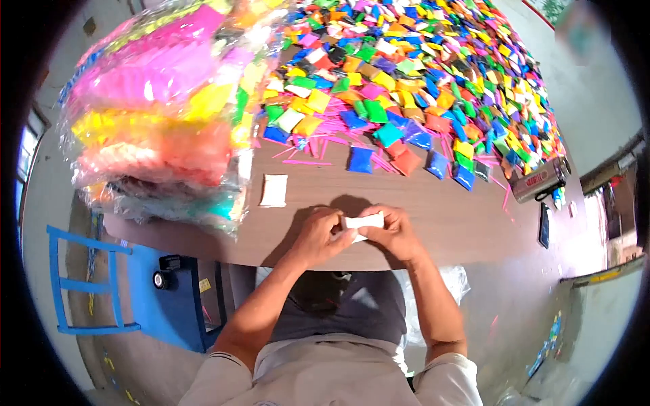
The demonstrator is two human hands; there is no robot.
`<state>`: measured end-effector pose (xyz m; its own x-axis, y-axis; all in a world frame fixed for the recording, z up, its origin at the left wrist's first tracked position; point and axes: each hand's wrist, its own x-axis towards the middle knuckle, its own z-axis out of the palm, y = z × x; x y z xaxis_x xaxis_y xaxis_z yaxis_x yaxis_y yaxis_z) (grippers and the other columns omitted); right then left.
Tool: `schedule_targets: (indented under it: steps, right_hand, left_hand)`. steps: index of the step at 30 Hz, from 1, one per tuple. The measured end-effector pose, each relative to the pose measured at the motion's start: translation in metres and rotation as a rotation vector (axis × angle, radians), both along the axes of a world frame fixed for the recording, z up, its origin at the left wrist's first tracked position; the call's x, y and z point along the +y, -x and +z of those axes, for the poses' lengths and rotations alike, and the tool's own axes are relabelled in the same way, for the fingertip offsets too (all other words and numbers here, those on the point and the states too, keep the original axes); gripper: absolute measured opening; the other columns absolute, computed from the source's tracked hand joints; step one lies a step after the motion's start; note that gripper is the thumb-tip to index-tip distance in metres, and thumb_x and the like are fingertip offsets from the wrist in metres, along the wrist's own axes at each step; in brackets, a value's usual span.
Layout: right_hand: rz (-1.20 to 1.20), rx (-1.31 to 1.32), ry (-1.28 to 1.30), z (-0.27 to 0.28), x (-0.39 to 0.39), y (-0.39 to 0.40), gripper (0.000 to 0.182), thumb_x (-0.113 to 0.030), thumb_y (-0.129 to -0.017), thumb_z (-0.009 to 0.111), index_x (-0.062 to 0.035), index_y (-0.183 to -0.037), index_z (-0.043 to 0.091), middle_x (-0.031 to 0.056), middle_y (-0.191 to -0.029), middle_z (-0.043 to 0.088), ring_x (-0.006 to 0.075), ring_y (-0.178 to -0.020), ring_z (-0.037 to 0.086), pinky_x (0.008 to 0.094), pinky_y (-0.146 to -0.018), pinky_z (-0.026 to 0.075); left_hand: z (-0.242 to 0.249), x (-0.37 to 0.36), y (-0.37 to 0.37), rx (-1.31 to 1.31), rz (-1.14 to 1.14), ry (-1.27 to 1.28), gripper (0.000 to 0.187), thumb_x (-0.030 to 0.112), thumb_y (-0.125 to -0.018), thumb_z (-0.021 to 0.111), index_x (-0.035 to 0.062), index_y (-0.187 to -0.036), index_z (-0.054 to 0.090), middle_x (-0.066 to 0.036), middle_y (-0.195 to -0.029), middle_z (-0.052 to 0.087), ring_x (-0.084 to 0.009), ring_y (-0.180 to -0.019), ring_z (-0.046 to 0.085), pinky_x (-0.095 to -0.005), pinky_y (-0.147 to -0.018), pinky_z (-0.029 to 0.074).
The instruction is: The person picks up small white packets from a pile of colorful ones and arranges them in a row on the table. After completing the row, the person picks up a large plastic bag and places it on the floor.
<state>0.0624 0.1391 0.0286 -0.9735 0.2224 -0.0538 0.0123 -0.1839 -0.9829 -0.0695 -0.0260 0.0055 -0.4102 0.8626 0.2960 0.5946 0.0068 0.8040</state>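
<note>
Pinching from both ends, the left hand (318, 237) and the right hand (396, 233) are together holding a small white flat plastic packet (364, 222) just above the near edge of the brown wooden surface (460, 223); each grip is clenched on one end of it, fingers curled over the top. The packet is looking light, thin and soft, likely slippery film that will crease rather than break, so the ends or corners are seeming the best places to take it. A second small white flat pouch (274, 190) is lying apart toward the left edge, beside a large clear plastic bag of bright coloured blocks (162, 101) that is overhanging that edge. Thin pink plastic sticks (308, 152) are lying scattered ahead of the hands, before a wide heap of small multicoloured square packets (420, 74) covering the far part. A red-and-silver cylindrical tool (538, 179) is sitting near the right edge. Bare wood is lying open around the hands, giving room along the near edge.
</note>
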Motion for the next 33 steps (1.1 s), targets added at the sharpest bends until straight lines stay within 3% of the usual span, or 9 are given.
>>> schedule_targets:
  steps: [4, 5, 8, 11, 15, 21, 24, 28, 33]
  right_hand:
    - [0.012, -0.074, -0.002, -0.017, 0.001, 0.005, 0.019, -0.01, -0.089, 0.071, -0.0029, -0.106, 0.065, -0.001, -0.094, 0.064, 0.006, -0.085, 0.056, 0.0225, -0.074, 0.047]
    - [0.019, -0.03, 0.025, -0.018, -0.002, 0.011, 0.02, -0.01, -0.09, 0.07, -0.0031, -0.108, 0.065, -0.0009, -0.095, 0.064, 0.0056, -0.085, 0.055, 0.0223, -0.073, 0.046]
    - [-0.023, -0.03, 0.099, -0.009, -0.007, 0.014, 0.027, -0.019, -0.094, 0.067, -0.0028, -0.114, 0.06, 0.0002, -0.097, 0.063, 0.0042, -0.082, 0.054, 0.0216, -0.069, 0.045]
    - [-0.131, -0.046, 0.253, -0.011, -0.01, 0.015, 0.032, -0.032, -0.095, 0.065, -0.0031, -0.109, 0.062, 0.0, -0.087, 0.061, 0.0041, -0.068, 0.052, 0.0203, -0.058, 0.043]
    - [-0.159, -0.139, 0.206, -0.007, -0.022, 0.017, 0.025, -0.029, -0.095, 0.065, -0.0041, -0.098, 0.066, -0.0024, -0.077, 0.062, 0.0031, -0.057, 0.05, 0.0177, -0.045, 0.036]
    - [-0.108, 0.079, 0.204, -0.022, -0.024, 0.02, 0.016, -0.016, -0.092, 0.069, -0.0002, -0.096, 0.067, -0.0007, -0.083, 0.066, 0.0057, -0.071, 0.056, 0.0234, -0.064, 0.046]
    - [-0.134, 0.077, 0.169, -0.021, -0.022, 0.018, 0.014, -0.015, -0.092, 0.069, -0.001, -0.096, 0.068, -0.0011, -0.083, 0.066, 0.0043, -0.068, 0.053, 0.022, -0.06, 0.044]
    - [-0.081, 0.133, 0.414, -0.026, -0.015, 0.015, 0.022, -0.021, -0.088, 0.073, -0.0035, -0.1, 0.07, -0.0014, -0.084, 0.065, 0.0038, -0.065, 0.048, 0.0206, -0.056, 0.037]
    - [-0.123, 0.017, 0.346, -0.023, -0.024, 0.019, 0.026, -0.02, -0.09, 0.071, -0.003, -0.109, 0.065, 0.0003, -0.089, 0.067, 0.0055, -0.073, 0.056, 0.0208, -0.06, 0.043]
  left_hand:
    - [-0.007, 0.005, 0.002, 0.115, -0.029, -0.035, 0.025, 0.026, -0.086, 0.059, 0.0015, -0.08, 0.061, -0.012, -0.072, 0.056, -0.0316, -0.069, 0.053, -0.0427, -0.072, 0.04]
    - [-0.018, 0.002, 0.001, 0.077, 0.061, -0.045, 0.027, 0.026, -0.09, 0.058, 0.0006, -0.086, 0.063, -0.009, -0.072, 0.056, -0.0252, -0.069, 0.053, -0.039, -0.068, 0.04]
    - [-0.013, -0.001, 0.001, -0.128, 0.061, 0.024, 0.028, 0.029, -0.091, 0.056, 0.0019, -0.088, 0.065, -0.014, -0.076, 0.059, -0.0318, -0.076, 0.056, -0.0432, -0.071, 0.043]
    - [-0.02, 0.0, 0.002, -0.224, 0.089, 0.013, 0.031, 0.029, -0.095, 0.054, -0.0005, -0.091, 0.064, -0.013, -0.078, 0.06, -0.026, -0.074, 0.058, -0.0392, -0.066, 0.044]
    - [-0.013, 0.001, -0.002, -0.292, 0.127, -0.021, 0.032, 0.029, -0.095, 0.055, -0.0017, -0.091, 0.063, -0.01, -0.077, 0.059, -0.0206, -0.07, 0.057, -0.036, -0.063, 0.044]
    - [-0.014, -0.007, 0.008, -0.243, -0.021, 0.087, 0.029, 0.026, -0.089, 0.058, -0.0015, -0.085, 0.065, -0.009, -0.071, 0.057, -0.02, -0.068, 0.055, -0.0352, -0.062, 0.043]
    - [-0.005, -0.006, 0.005, -0.267, -0.038, 0.045, 0.03, 0.027, -0.088, 0.058, -0.0016, -0.082, 0.065, -0.01, -0.069, 0.056, -0.0207, -0.067, 0.055, -0.0361, -0.062, 0.042]
    - [-0.014, -0.005, 0.002, -0.359, 0.023, 0.055, 0.032, 0.03, -0.088, 0.057, -0.0009, -0.08, 0.063, -0.012, -0.07, 0.058, -0.0245, -0.068, 0.056, -0.0382, -0.061, 0.042]
    - [-0.012, 0.001, 0.002, -0.182, -0.024, 0.001, 0.03, 0.029, -0.084, 0.063, 0.001, -0.074, 0.061, -0.013, -0.061, 0.053, -0.0277, -0.062, 0.054, -0.0403, -0.063, 0.042]
